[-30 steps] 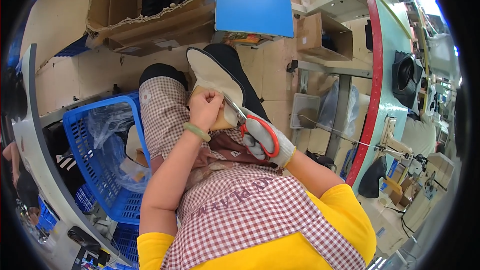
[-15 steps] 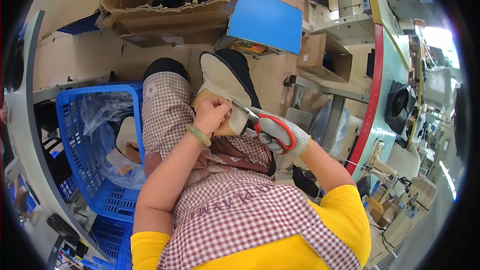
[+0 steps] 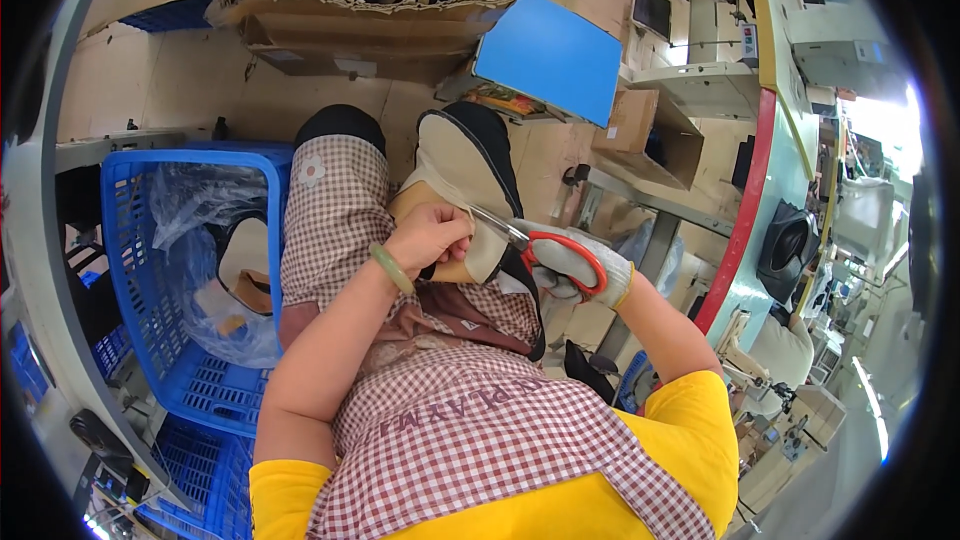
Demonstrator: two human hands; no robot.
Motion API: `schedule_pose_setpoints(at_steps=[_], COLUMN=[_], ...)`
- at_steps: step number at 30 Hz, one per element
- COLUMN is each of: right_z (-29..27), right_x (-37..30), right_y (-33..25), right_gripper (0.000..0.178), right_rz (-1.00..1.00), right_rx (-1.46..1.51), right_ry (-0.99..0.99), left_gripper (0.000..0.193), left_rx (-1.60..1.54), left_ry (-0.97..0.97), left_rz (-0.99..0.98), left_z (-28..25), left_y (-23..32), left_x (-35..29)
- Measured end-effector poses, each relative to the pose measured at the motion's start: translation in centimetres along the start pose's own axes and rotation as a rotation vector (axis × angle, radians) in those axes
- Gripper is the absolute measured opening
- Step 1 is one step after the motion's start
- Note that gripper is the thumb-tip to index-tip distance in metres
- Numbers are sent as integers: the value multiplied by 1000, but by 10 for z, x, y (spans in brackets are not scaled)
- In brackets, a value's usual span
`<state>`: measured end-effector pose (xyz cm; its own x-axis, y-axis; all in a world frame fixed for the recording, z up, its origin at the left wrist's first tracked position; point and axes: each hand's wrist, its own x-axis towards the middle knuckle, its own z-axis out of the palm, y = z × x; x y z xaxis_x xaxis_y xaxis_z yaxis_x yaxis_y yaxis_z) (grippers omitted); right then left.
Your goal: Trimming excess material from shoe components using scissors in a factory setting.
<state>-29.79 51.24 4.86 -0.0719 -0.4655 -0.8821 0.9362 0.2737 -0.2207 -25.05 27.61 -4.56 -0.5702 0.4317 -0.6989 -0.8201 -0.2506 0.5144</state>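
Observation:
Across my lap lies a cream and tan shoe piece (image 3: 452,155) with black material along its far side, apparently a shoe upper. My bare left hand (image 3: 432,240), a green bangle at its wrist, is closed in a pinch at the middle of this piece. Whether a thread is also between the fingertips is too small to see. My right hand (image 3: 568,268), in a pale knitted glove, grips red-handled scissors (image 3: 505,228). Their blades point left over the piece, tips beside my left fingers.
To my left stands a blue plastic basket (image 3: 200,395) holding clear plastic bags and a similar cream piece (image 3: 243,258). Ahead are a large open cardboard box (image 3: 390,35) with black items, a blue-topped box (image 3: 550,50) and a smaller carton (image 3: 640,140). A red-edged green table (image 3: 742,215) runs along the right.
The view has shifted slightly. Both hands remain at the shoe piece, and the scissors stay close to my left fingertips.

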Motion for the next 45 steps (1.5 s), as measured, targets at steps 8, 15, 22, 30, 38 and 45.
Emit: schedule_pose_setpoints(at_steps=[8,15,22,30,38,45], right_z=[-22,-27,-22,13,-18,-14], right_x=[8,15,9,-2,12,15], right_y=[0,-3,-6,-24,-8,-13], right_gripper=[54,50,62,56,37,36], right_rz=[77,93,47,42,57,161], right_rx=[62,95,64,-204,200,78], right_ry=[-51,-56,-133,78,-155,47], left_gripper=[13,11,16,26,20,18], left_rx=[43,18,-91,27,-228,-206], left_ry=[-45,-131,-38,136,56,58], left_rz=[15,47,106,-53,99,160], left_z=[-1,-5,-7,0,2,8], left_y=[-2,-5,-8,3,-12,-18], left_x=[2,3,-7,7,5,2])
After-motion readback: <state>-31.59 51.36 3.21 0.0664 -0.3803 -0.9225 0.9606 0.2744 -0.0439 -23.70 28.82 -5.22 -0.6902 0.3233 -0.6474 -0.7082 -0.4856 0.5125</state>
